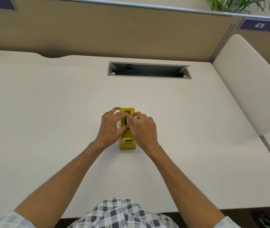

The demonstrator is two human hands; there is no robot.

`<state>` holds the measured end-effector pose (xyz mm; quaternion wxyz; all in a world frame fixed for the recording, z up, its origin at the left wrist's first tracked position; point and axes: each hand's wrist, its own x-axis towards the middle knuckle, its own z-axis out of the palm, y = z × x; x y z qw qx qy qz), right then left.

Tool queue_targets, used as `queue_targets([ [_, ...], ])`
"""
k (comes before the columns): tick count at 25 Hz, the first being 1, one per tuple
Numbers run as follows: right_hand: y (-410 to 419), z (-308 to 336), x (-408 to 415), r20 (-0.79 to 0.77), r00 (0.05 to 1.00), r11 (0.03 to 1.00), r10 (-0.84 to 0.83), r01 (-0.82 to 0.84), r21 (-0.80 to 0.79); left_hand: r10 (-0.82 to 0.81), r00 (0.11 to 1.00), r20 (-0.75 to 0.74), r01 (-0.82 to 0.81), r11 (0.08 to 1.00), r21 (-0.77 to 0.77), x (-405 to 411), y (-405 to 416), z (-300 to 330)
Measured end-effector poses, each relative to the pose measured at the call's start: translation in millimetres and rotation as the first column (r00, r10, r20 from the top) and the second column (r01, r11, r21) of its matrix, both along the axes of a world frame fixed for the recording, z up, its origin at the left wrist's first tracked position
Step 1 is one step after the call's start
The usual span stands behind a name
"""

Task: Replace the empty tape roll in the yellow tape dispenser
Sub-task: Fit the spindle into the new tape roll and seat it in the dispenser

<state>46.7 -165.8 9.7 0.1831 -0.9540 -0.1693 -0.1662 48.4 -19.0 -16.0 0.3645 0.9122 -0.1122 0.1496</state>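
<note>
Hands meet over the yellow tape dispenser [127,143] at the middle of your white desk [49,112]. Your left hand [111,127] curls its fingers against the dispenser's left side, thumb reaching into the central well. Your right hand [143,129] covers the right side, fingertips bent into that well; what they pinch is hidden. Further right, a label [259,25] reads 475.

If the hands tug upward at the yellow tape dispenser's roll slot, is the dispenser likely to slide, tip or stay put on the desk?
The yellow tape dispenser looks rigid, with a long flat base, so it probably resists tipping. The white desk looks smooth, so it might slide if pushed sideways. The left hand and right hand flank it, likely steadying it.
</note>
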Motion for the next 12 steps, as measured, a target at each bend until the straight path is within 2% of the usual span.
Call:
queue_targets([
  [12,1.7,5.0,8.9,-0.003,1.000,0.998,0.016,-0.017,-0.060,-0.010,1.000,0.017,0.010,0.999,0.048,-2.1,-0.5,-2.0],
])
